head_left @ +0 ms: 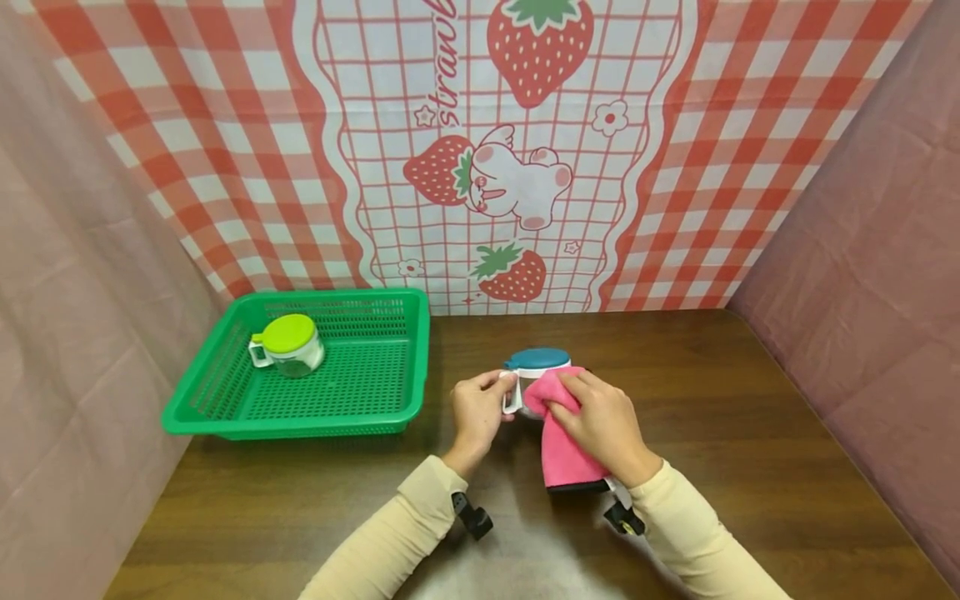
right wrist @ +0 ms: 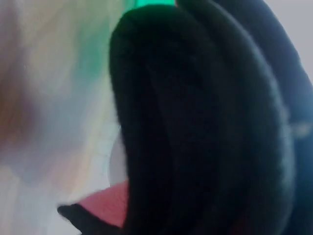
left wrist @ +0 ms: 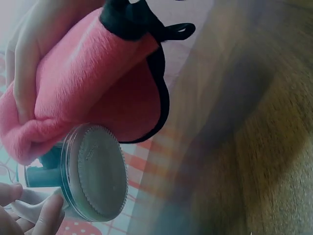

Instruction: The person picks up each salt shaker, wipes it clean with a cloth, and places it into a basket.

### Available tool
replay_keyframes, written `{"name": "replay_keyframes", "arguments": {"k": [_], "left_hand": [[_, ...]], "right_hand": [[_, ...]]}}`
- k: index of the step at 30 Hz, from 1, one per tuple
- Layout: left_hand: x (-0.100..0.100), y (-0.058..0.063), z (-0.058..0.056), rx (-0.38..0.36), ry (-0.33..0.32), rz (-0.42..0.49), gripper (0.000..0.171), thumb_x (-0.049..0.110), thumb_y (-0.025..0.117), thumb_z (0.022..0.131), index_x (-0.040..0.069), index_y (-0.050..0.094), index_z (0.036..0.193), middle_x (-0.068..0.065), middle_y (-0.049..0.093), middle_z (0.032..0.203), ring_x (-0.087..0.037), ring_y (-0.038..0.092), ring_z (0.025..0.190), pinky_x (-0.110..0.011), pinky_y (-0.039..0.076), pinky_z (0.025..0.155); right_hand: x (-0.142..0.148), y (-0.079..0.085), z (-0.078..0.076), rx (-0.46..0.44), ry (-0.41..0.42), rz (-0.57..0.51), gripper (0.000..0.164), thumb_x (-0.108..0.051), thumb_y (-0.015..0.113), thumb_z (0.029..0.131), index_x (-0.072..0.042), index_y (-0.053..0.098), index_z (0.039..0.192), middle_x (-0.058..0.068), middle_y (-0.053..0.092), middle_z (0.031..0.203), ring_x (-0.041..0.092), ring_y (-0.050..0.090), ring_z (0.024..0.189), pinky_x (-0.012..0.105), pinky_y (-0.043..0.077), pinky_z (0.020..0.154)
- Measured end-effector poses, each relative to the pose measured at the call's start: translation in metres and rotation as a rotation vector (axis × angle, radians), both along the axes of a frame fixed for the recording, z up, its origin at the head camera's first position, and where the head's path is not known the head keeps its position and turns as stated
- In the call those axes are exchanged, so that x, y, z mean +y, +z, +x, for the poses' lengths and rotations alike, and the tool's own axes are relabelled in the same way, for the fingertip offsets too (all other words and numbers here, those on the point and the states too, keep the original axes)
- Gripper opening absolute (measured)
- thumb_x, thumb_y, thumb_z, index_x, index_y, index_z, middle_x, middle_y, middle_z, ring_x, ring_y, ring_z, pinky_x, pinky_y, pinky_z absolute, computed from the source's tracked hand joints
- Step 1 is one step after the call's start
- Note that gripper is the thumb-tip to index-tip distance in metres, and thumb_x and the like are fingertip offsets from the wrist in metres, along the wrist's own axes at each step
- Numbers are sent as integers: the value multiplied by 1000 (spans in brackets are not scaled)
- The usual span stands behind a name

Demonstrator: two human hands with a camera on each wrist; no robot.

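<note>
By its white handle, my left hand (head_left: 477, 408) holds a clear seasoning jar with a blue lid (head_left: 538, 359). The jar's round base (left wrist: 101, 174) faces the left wrist camera, above the tabletop. My right hand (head_left: 606, 425) grips a folded pink cloth (head_left: 567, 457) with black edging and presses it against the jar's right side. In the left wrist view the cloth (left wrist: 78, 83) covers part of the jar's wall. Dark cloth edging (right wrist: 195, 122) fills most of the right wrist view and hides the right fingers there.
To the left stands a green plastic basket (head_left: 416, 367) with slotted walls. Inside it sits a similar clear jar with a lime-green lid (head_left: 288, 333). The brown wooden table (head_left: 712, 433) meets a strawberry-print curtain (head_left: 517, 175) behind and pink cloth walls (head_left: 862, 250) at the sides.
</note>
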State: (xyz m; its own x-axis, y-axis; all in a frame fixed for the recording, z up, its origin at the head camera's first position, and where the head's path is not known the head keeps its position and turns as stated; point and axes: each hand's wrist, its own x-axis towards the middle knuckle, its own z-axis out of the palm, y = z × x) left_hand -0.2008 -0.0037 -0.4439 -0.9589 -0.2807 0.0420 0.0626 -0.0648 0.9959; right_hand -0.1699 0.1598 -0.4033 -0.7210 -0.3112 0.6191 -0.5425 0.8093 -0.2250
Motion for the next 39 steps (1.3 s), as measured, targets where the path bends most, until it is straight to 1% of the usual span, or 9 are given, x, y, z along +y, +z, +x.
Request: {"name": "replay_keyframes", "arguments": {"k": [3,12,16,20,23,27,32,34,39], "left_hand": [[0,0,0,-6,-2,5,24,10,73,83,-8,73,99,-19,72,76,-9,62,55,-31,53,40],[0,3,-4,-37,1,25,22,11,75,83,-5,75,98,-23,72,81,-15,64,59,-34,55,43],[-2,3,-5,-58,4,54,22,10,75,83,-7,74,98,-19,71,76,-13,63,57,-31,54,42],[-5,3,-8,-73,13,81,22,9,74,83,-8,74,97,-12,68,70,-11,61,55,-29,53,41],[-7,3,-9,-82,23,91,22,8,74,83,-8,73,98,-11,67,69,-11,61,55,-27,53,41],[-9,5,-11,-92,46,101,24,9,75,83,-7,73,100,-13,67,71,-11,61,56,-27,53,41],[-10,7,-11,-89,65,103,25,11,76,83,-6,74,100,-17,70,75,-12,61,58,-28,54,42],[-11,7,-10,-87,71,105,24,10,76,82,-6,74,99,-18,70,76,-12,62,58,-28,54,42],[-10,6,-8,-81,82,102,22,9,76,82,-6,74,97,-16,70,73,-11,62,56,-29,54,41]], "right_hand": [[-4,-4,2,-9,0,31,34,-16,85,72,-3,72,101,11,69,91,28,66,68,43,56,61],[-9,-17,7,19,19,133,35,-20,87,69,-6,72,97,7,65,81,25,62,65,41,53,56],[-7,-18,9,21,26,163,38,-20,88,67,-5,73,99,7,65,82,24,62,66,39,54,56],[-5,-20,12,-16,21,184,41,-20,87,68,-5,74,103,9,68,86,25,65,70,41,55,59],[-1,-23,13,-42,16,178,38,-19,86,68,-6,74,102,9,68,87,27,66,72,43,55,60],[5,-26,13,-51,24,118,35,-18,86,68,-6,74,98,8,69,88,26,67,71,43,55,61],[9,-26,10,-58,49,-32,33,-16,85,72,-5,73,100,2,62,75,16,56,61,34,50,57],[9,-24,9,-67,47,-80,32,-15,83,74,-4,73,102,0,59,71,13,51,59,31,46,55],[7,-19,8,-84,15,-164,33,-14,82,76,-3,72,105,1,59,70,10,47,60,26,42,54]]}}
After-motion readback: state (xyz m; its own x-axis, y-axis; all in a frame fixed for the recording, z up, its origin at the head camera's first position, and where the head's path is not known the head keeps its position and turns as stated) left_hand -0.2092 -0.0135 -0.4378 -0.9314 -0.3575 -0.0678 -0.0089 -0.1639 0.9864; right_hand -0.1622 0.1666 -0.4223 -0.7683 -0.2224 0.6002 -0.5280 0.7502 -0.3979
